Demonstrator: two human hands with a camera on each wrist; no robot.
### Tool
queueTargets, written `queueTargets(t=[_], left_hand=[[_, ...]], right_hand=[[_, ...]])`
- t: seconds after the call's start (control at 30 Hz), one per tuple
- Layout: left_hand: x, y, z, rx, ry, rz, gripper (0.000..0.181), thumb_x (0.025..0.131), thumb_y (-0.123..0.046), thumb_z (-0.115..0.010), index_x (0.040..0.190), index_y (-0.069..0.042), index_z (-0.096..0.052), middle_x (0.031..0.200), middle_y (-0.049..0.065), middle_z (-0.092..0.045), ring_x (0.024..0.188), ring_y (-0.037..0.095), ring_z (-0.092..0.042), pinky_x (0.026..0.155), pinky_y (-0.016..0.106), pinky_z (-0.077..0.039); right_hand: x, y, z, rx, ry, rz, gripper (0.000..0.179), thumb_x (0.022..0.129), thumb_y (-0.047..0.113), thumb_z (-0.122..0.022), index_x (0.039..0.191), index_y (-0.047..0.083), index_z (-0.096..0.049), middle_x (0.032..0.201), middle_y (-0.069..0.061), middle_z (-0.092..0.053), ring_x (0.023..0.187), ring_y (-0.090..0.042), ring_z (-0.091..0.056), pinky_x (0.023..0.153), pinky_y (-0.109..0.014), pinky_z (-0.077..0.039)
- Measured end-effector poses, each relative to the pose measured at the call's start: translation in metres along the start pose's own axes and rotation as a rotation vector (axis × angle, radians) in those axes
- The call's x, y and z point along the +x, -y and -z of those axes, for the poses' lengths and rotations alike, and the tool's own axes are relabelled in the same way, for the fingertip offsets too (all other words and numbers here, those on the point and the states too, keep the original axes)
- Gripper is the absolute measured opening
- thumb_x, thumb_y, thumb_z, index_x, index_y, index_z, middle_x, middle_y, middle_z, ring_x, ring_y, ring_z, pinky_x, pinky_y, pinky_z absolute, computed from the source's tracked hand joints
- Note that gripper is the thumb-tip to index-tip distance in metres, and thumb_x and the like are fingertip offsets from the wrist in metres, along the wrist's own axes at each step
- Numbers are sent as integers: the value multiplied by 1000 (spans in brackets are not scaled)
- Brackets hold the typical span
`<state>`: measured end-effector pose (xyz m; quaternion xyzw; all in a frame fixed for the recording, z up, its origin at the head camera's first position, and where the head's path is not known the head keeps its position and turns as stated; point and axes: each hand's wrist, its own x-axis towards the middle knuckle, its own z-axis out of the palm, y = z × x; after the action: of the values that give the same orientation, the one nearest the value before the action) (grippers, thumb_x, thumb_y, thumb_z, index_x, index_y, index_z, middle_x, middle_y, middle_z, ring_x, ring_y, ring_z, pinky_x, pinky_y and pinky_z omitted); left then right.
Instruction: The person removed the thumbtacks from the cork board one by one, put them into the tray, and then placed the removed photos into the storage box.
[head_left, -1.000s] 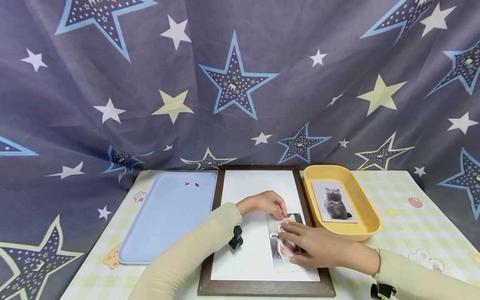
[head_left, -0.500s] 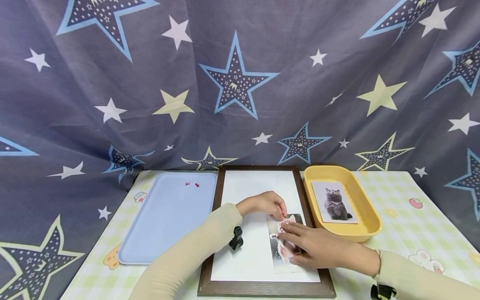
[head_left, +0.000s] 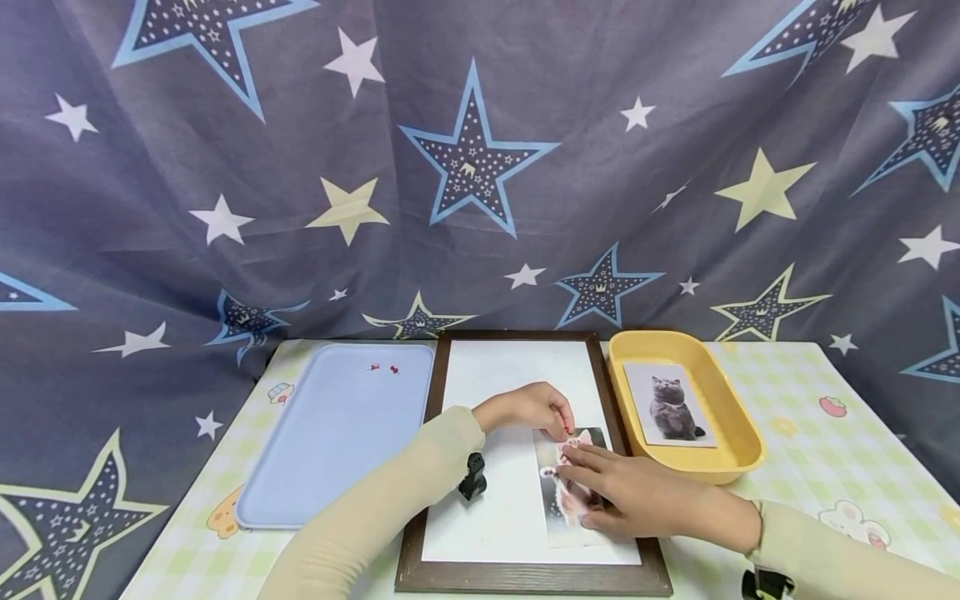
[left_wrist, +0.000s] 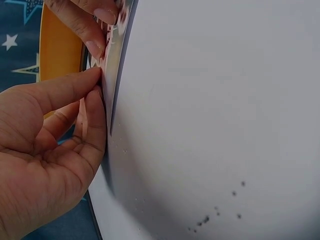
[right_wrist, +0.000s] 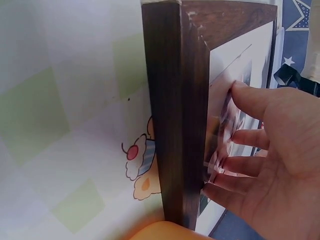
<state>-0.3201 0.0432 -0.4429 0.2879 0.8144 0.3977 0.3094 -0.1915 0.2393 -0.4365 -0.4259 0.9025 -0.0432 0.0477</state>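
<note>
A photo of a pinkish-white cat (head_left: 551, 512) lies on the white board (head_left: 472, 508) inside a dark brown wooden frame (head_left: 532, 576), towards the right side. At the photo's top edge my left hand (head_left: 534, 408) pinches a small red push pin (head_left: 567, 431) between thumb and forefinger. In the left wrist view the fingertips cover most of the pin, so its point is hidden. My right hand (head_left: 637, 493) rests on the photo, its fingers spread and nearly straight. Seen from the right wrist, its fingertips (right_wrist: 239, 86) touch the photo's surface.
To the left lies a light blue tray (head_left: 322, 458) with two red push pins (head_left: 394, 369) near its far end. A yellow bin (head_left: 731, 408) stands right of the frame, holding a photo of a grey cat (head_left: 671, 410). Behind the checked tablecloth (head_left: 810, 467) hangs a star-patterned curtain (head_left: 480, 275).
</note>
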Motion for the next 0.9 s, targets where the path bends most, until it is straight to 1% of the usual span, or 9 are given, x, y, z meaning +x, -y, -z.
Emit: queueTargets(t=[0.3, 0.53, 0.8, 0.9], left_hand=[[-1, 0, 0, -28, -16, 5, 14, 84, 6, -73, 97, 9, -71, 70, -5, -64, 65, 5, -59, 62, 14, -50], [-1, 1, 0, -5, -7, -11, 14, 85, 5, -72, 98, 8, -72, 71, -6, -63, 66, 5, -57, 62, 14, -48], [-2, 0, 1, -18, -6, -4, 16, 83, 6, -70, 99, 9, -73, 71, -6, -64, 65, 4, -56, 62, 13, -48], [-3, -1, 0, -15, -5, 0, 16, 84, 6, -70, 100, 9, -74, 72, -6, -65, 66, 4, -57, 63, 13, -48]], right_hand=[[-1, 1, 1, -10, -19, 18, 60, 98, 41, -65, 149, 13, -51, 155, -14, -49, 142, -35, -48, 102, -49, -56], [-1, 1, 2, -22, -38, 31, 59, 99, 44, -64, 149, 13, -52, 154, -15, -50, 140, -37, -50, 100, -50, -56], [0, 1, 1, 10, 8, -11, 60, 98, 42, -65, 150, 15, -50, 157, -14, -47, 144, -34, -47, 105, -49, -54], [0, 1, 1, 8, 7, -13, 60, 98, 43, -65, 150, 15, -51, 157, -14, -47, 144, -34, -47, 105, -49, -54]])
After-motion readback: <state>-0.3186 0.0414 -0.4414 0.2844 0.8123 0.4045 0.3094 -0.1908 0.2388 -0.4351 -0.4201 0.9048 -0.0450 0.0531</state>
